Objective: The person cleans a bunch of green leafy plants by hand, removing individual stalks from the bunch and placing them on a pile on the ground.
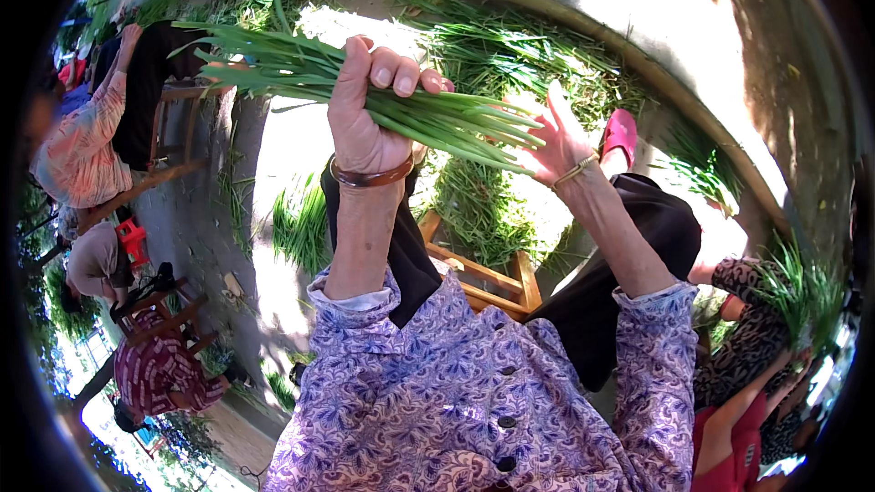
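My left hand (374, 106), with a brown bangle at its wrist, grips a bunch of long flat green leaves (437, 119) that look like Chinese chives. The bunch lies crosswise in front of me; its loose leaf tips fan out to the left. On the right, the paler stem ends reach the palm of my right hand (557, 143). That hand is spread, with a gold-coloured bangle below it, and some of its fingers are hidden behind the stems. Beneath the hands is a heap of cut green leaves and trimmings (478, 201).
A wooden stool frame (478, 273) stands between my knees. More leaves (519, 48) lie along a curved kerb (656, 68). An upright bundle (301, 225) is by my left knee. People sit at left and right; one at right holds greens (800, 294). A red plastic stool (132, 242) stands left.
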`<state>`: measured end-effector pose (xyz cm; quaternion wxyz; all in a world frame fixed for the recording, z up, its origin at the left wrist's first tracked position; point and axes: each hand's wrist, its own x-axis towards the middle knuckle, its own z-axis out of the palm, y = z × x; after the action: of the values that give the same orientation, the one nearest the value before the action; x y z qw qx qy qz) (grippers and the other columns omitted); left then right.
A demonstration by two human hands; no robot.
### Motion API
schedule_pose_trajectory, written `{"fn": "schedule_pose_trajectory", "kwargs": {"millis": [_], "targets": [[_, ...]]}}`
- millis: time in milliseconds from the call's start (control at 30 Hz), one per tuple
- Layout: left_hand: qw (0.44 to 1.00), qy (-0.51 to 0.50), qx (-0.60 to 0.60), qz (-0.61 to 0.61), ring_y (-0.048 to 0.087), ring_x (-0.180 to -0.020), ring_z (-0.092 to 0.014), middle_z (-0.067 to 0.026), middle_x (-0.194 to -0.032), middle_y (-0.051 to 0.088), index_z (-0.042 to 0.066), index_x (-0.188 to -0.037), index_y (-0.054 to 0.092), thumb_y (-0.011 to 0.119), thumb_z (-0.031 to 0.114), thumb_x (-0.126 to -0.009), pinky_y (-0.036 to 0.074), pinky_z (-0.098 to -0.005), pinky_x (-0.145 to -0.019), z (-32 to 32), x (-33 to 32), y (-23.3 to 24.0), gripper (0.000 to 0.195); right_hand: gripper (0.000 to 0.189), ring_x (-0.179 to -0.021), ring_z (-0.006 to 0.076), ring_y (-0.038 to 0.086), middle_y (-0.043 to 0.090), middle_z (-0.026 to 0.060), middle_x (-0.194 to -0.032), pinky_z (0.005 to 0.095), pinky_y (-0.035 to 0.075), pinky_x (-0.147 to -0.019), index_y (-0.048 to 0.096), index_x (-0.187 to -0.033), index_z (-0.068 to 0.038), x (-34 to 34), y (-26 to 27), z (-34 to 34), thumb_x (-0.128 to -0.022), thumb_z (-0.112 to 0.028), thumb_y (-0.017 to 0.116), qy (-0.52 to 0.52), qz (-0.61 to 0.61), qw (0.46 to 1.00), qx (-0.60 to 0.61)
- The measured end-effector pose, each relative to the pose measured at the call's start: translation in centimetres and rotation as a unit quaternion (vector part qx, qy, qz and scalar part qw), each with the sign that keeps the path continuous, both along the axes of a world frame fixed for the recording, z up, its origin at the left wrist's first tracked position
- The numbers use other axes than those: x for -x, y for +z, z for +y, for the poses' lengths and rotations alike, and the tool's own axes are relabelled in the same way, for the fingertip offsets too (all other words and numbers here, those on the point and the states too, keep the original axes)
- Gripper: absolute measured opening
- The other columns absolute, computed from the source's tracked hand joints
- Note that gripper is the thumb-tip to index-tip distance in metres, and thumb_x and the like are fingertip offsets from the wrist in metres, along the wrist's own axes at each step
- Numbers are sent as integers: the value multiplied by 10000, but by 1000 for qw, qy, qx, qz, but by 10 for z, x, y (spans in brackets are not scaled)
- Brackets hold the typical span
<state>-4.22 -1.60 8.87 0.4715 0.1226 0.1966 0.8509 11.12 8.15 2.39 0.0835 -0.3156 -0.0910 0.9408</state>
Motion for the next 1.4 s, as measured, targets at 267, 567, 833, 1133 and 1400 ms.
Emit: {"fn": "schedule_pose_trajectory", "kwargs": {"millis": [267,567,833,1133,1400], "targets": [[994,46,15,99,515,-721,-183,-35,-728,481,111,-985,440,461,211,-833,444,-402,-730,6,-25,2,183,608,-1050,345,415,419,170,-1156,504,349,-857,332,-1165,-9,12,0,-4,-822,-510,294,-86,70,993,35],[994,63,-22,91,465,-646,-147,-4,-654,444,102,-920,448,437,206,-850,442,-381,-700,5,-14,-4,126,689,-1040,346,418,404,225,-1135,499,359,-849,288,-1166,51,11,-4,0,-816,-541,247,-66,-20,998,3],[991,67,12,115,488,-688,-162,-20,-698,458,81,-894,444,481,207,-825,434,-392,-726,9,-25,-3,148,725,-1120,361,341,298,209,-1251,513,292,-900,207,-1238,26,14,6,-4,-811,-559,212,-79,42,994,57],[990,68,12,124,473,-707,-162,-24,-719,447,70,-870,435,464,216,-828,417,-389,-754,9,-27,-5,155,704,-1094,389,356,330,229,-1219,528,298,-891,234,-1212,21,9,-19,-4,-803,-549,287,-101,170,969,148],[990,67,14,120,488,-723,-174,-32,-714,458,76,-894,436,468,210,-826,417,-392,-776,10,-31,-2,153,595,-992,331,467,460,176,-1098,439,395,-860,370,-1100,3,8,1,-2,-830,-514,250,-118,32,992,22]]}}
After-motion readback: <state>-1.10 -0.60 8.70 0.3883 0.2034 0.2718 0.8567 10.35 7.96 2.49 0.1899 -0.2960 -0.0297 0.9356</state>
